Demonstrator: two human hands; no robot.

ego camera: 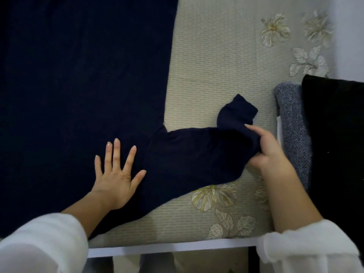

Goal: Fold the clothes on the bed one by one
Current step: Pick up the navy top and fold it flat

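— Two grips on navy sweater [78,75], left half of frame on bed [212,66]: left grip [116,182] flat, fingers spread, pressing body; right grip [266,152] pinching sleeve [197,150], centre-right.
— Risk, my read: left lifts early, body drags with sleeve, fold lands crooked.

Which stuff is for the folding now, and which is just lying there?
In the job: navy sweater, its sleeve, left hand pressing it flat, right hand pinching the sleeve.
Just lying there: grey-blue knit cloth, black cloth, flowered bed cover.
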